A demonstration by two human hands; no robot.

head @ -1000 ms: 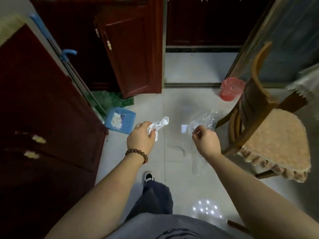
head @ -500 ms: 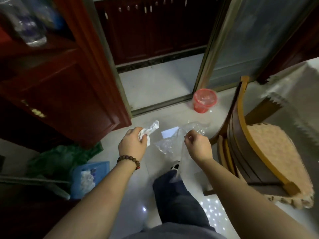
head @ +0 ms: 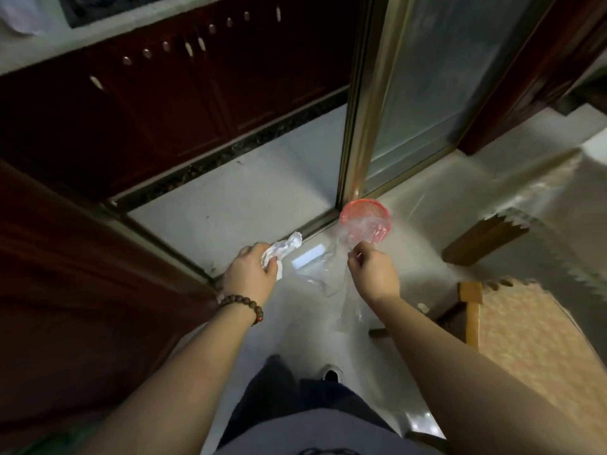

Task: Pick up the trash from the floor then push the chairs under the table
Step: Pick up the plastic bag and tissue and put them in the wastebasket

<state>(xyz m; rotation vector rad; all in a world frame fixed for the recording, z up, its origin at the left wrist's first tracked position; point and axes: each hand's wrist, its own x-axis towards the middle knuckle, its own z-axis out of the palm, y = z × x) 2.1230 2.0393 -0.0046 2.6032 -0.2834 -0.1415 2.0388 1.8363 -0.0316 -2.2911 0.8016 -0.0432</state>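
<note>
- head view: left hand (head: 251, 274) grips a crumpled white tissue (head: 285, 249), which sticks out past the fingers; right hand (head: 372, 272) pinches a clear plastic bag (head: 331, 277) that hangs below it above the pale floor (head: 230, 205)
- a red basket (head: 365, 221) stands just beyond the bag; a wooden chair (head: 525, 326) stands at right, beside the right forearm

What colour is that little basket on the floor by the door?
Red-pink mesh basket, seen in the head view.

Pale glossy tiled floor (head: 230, 205), red mesh basket (head: 366, 213) standing beside the sliding door track, wooden chair (head: 473, 310) at right, one shoe (head: 331, 374) planted below
</note>
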